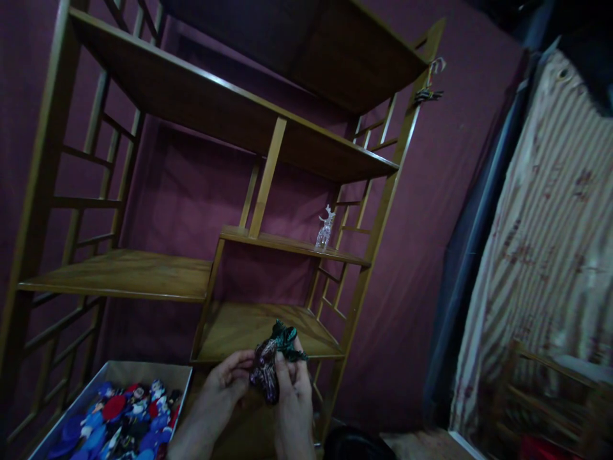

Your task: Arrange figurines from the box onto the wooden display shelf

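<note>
A dark, shiny figure (266,374), purplish-brown with green parts at its top right, is held between my hands at the bottom centre. My right hand (293,390) grips it, thumb in front and fingers behind. At its left side is my left hand (223,390), fingers curled and their tips at or very near the figure; whether they grip it is unclear. Behind the figure lies the lower right board (230,326) of a wooden shelf unit. One tier higher, a clear deer figurine (325,228) stands near the right end of its board.
An open box (108,365) with several small blue, red and white figures stands at the lower left. The shelf's wooden divider (268,179) and lattice sides frame the compartments. A small ornament (430,83) hangs at the upper right post. A striped curtain (550,255) hangs at the right.
</note>
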Tool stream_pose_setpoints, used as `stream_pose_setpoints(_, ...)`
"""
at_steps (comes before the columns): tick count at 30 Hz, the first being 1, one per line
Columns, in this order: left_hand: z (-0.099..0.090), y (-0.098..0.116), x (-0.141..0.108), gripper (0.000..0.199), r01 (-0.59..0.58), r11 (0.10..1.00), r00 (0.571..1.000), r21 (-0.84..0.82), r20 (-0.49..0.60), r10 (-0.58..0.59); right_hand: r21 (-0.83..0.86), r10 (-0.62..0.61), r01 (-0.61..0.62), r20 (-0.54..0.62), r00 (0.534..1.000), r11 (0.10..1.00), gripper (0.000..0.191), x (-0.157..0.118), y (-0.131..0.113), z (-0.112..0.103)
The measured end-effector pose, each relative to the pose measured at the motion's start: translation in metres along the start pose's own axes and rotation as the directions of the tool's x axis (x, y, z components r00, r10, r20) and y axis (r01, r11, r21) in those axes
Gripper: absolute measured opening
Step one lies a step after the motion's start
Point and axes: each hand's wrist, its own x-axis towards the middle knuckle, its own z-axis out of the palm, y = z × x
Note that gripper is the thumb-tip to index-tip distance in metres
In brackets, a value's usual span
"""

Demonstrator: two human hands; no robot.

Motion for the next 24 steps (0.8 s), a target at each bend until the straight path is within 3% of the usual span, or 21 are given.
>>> stream_pose_setpoints(7, 0.004, 0.028, -0.002, 0.021, -0.024, 0.998, 0.999, 0.061, 0.036, 0.021, 0.011, -0.061, 0.060, 0.038, 0.997, 0.998, 0.069, 0.006, -0.013, 0.003)
stream_pose_setpoints(11, 0.005, 0.037, 0.000, 0.028, -0.050, 0.997, 0.996, 0.067, 0.076, 0.045, 0.017, -0.096, 0.095, 0.077, 0.992, 0.995, 0.068, 0.010, -0.014, 0.002)
stream_pose_setpoints(16, 0.019, 0.047, 0.005, 0.036, -0.043, 0.980, 0.987, 0.192, 0.162, 0.012, 0.011, -0.106, 0.105, 0.091, 0.990, 0.994, 0.062, 0.014, -0.022, 0.001)
stream_pose_setpoints(20, 0.028, 0.052, 0.014, 0.039, -0.076, 0.978, 0.967, 0.195, 0.254, 0.024, -0.022, -0.145, 0.147, 0.076, 0.987, 0.989, 0.054, 0.019, -0.034, 0.001)
stream_pose_setpoints(24, 0.036, 0.060, 0.020, 0.041, -0.114, 0.962, 0.966, 0.248, 0.253, 0.049, -0.046, -0.196, 0.200, 0.074, 0.978, 0.979, 0.048, 0.028, -0.045, 0.001)
